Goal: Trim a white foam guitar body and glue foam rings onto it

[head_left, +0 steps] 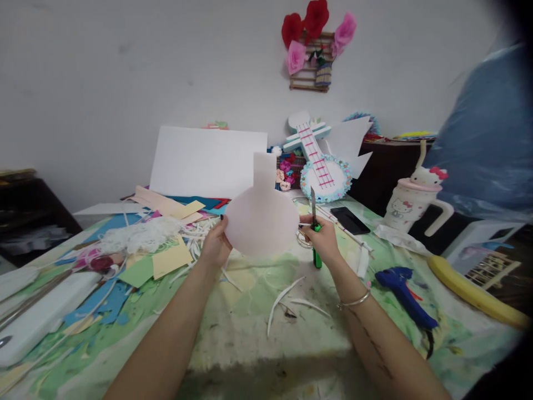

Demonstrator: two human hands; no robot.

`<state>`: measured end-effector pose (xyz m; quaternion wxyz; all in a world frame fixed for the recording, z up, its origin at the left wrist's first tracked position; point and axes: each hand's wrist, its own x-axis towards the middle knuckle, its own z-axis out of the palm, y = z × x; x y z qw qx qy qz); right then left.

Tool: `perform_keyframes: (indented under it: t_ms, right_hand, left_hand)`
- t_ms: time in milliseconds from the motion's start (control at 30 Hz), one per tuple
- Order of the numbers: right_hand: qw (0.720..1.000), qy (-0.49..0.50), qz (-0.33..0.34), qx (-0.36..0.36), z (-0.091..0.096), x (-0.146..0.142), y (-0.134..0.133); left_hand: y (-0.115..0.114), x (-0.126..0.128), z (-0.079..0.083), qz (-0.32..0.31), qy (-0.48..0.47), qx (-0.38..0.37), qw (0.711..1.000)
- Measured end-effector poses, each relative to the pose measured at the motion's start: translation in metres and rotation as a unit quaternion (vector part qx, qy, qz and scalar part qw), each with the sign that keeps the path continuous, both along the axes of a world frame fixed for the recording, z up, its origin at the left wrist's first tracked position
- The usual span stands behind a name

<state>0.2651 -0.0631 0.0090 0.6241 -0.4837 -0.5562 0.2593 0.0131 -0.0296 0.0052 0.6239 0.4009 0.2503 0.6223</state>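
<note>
A pale foam-board cutout (261, 225), round with a straight neck pointing up, is held upright above the table. My left hand (216, 244) grips its left edge, thumb in front. On the other side my right hand (321, 236) is closed around a green utility knife (317, 260), its blade pointing up, and the fingers also touch the cutout's right edge. Curved white offcuts (280, 300) lie on the table below. Behind, to the right, leans a finished-looking white instrument model (317, 158) with pink strings and a blue fringed rim.
Paper scraps (170, 258) and white shreds crowd the left side. A blue glue gun (406, 294), a black phone (350, 220), a banana (474, 291) and a white tumbler (406, 205) are on the right. A white board (208, 161) leans on the wall.
</note>
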Motion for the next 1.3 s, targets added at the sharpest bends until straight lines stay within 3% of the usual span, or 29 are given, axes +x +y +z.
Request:
perform_keyframes:
  t_ms: [133, 433, 900, 1167, 1300]
  right_hand:
    - [0.999, -0.026, 0.038, 0.002, 0.0, -0.003, -0.001]
    - [0.999, -0.014, -0.029, 0.018, -0.007, 0.004, 0.007]
    - [1.0, 0.022, 0.008, 0.004, -0.002, 0.006, 0.004]
    - [0.997, 0.004, -0.061, 0.04, -0.001, 0.011, 0.002]
    - [0.997, -0.023, -0.058, 0.037, -0.004, 0.012, 0.006]
  left_hand:
    - [-0.003, 0.002, 0.001, 0.011, -0.016, -0.004, 1.0]
    - [-0.012, 0.013, -0.004, -0.017, 0.051, 0.03, 0.998]
    - [-0.009, 0.014, -0.011, 0.0, 0.1, 0.016, 0.995]
    - [-0.012, 0.013, -0.007, 0.009, 0.105, 0.017, 0.994]
    - [-0.011, 0.013, -0.009, 0.002, 0.108, 0.016, 0.994]
